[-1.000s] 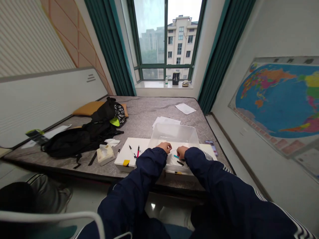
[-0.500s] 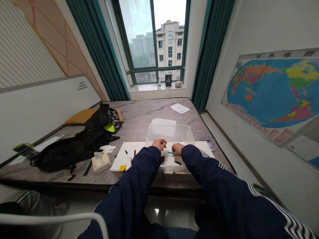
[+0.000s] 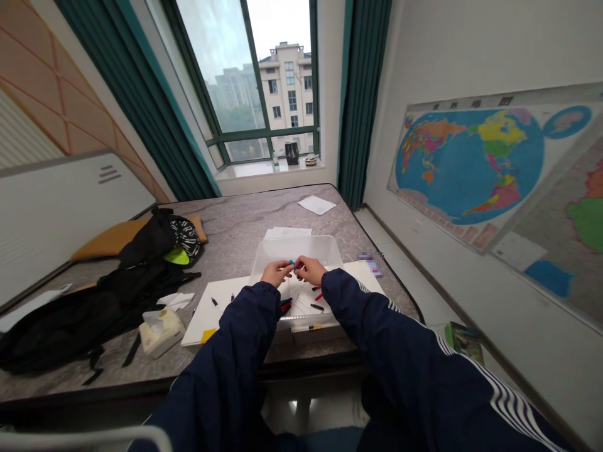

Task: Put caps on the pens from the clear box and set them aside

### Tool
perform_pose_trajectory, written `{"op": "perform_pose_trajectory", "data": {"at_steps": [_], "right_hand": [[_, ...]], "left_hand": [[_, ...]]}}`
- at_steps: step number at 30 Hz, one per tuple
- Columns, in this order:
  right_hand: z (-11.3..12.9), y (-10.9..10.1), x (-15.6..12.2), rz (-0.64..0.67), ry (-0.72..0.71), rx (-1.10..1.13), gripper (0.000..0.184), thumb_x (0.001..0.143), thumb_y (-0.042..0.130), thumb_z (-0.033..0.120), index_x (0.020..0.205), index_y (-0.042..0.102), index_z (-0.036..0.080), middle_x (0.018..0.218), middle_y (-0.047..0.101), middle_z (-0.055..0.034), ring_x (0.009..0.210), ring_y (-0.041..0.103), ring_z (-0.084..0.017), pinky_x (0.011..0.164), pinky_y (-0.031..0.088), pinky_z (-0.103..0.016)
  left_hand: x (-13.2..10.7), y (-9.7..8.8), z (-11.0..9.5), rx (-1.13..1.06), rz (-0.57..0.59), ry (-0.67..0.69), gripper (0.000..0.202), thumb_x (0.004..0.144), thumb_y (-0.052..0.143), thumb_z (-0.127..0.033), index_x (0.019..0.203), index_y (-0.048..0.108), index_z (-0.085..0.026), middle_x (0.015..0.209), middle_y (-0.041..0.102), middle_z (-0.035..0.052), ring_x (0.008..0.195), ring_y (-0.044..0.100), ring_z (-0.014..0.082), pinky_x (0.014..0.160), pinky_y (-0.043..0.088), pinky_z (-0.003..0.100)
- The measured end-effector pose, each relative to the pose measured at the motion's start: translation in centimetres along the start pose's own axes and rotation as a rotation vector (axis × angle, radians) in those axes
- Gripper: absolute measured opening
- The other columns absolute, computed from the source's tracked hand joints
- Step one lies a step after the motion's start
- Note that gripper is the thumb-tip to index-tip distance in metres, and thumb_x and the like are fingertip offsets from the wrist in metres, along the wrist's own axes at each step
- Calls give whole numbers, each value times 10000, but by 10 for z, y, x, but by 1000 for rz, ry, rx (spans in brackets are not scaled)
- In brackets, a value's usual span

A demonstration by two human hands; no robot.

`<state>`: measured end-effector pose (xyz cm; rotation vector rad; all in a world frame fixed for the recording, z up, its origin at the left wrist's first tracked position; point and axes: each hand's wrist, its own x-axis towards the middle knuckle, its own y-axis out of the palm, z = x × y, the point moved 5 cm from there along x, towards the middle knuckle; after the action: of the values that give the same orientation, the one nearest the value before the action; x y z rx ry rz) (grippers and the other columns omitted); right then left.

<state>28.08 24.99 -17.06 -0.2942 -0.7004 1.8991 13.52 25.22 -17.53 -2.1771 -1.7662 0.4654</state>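
Small teal piece held between both hands, above the clear bin.
My left hand and right hand are nearly closed, fingertips pinching the teal piece over the clear bin; its full length is hidden. Judged light, stiff, probably smooth plastic: liable to slip or roll, unlikely to crack. Best hold: thumb and forefinger across its sides, light pressure.

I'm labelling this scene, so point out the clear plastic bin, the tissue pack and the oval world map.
Clear plastic bin [image 3: 301,245], head view: its far wall.
Tissue pack [image 3: 163,337], head view: its body, below the protruding tissue.
Oval world map [image 3: 470,168], head view: blue ocean near its middle.
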Motion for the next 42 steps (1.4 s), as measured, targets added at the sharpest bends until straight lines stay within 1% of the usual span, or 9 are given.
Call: {"op": "perform_pose_trajectory", "data": {"at_steps": [4,7,12,20,24,29,32,36,42], "right_hand": [[1,-5,1,-55,-12,-99,255,832,623,364,1000,594,175,986,688,-37,753,654,-114,726,473,-233],[-6,2,1,52,19,-334,260,837,611,398,957,640,170,1008,695,-57,839,648,-146,772,451,-246],[-25,15,-3,263,74,-560,174,786,634,300,882,689,166,924,713,-75,874,644,-198,717,429,-253],[-37,20,-6,408,98,-621,176,671,723,225,840,706,180,874,717,-62,822,646,-195,647,413,-238],[-41,20,-4,516,74,-640,313,601,793,296,888,712,201,885,712,-40,810,642,-181,638,406,-220],[-42,17,-2,538,31,-656,351,565,815,301,885,716,195,862,708,-42,781,635,-177,614,392,-214],[-48,17,-2,542,27,-664,347,553,811,261,881,719,198,852,710,-39,763,635,-175,613,394,-214],[-59,19,-2,536,57,-675,288,561,780,201,843,725,194,811,709,-43,737,637,-174,607,398,-217],[-60,28,2,584,105,-680,268,530,796,234,787,731,190,755,699,-52,699,634,-188,570,392,-231]], "left_hand": [[-6,-19,-15,104,-224,153,337,806,529,-462,932,636,-169,1009,707,84,942,653,192,730,493,277],[-11,-33,-21,83,-370,192,289,843,466,-442,891,583,-182,991,712,71,881,657,170,739,492,281],[-7,-30,-20,-43,-244,155,271,827,490,-451,892,510,-188,764,707,38,552,617,135,567,477,258],[0,-24,-16,29,-183,190,339,806,531,-519,883,537,-189,660,660,12,499,582,122,552,480,255],[3,-18,-15,-103,-128,95,388,760,580,-545,882,534,-179,678,666,25,493,586,121,505,452,237],[8,-13,-16,-249,-103,-48,438,718,626,-554,925,516,-184,763,688,44,515,614,124,465,411,209],[13,-19,-16,-192,-123,-72,421,727,622,-541,922,519,-182,771,696,52,506,613,124,459,400,208],[17,-30,-20,38,-127,93,324,774,587,-487,883,562,-183,736,702,43,505,606,124,513,439,232],[7,-24,-5,295,-112,161,213,834,524,-392,880,581,-192,702,699,20,491,594,115,557,458,236]]}}
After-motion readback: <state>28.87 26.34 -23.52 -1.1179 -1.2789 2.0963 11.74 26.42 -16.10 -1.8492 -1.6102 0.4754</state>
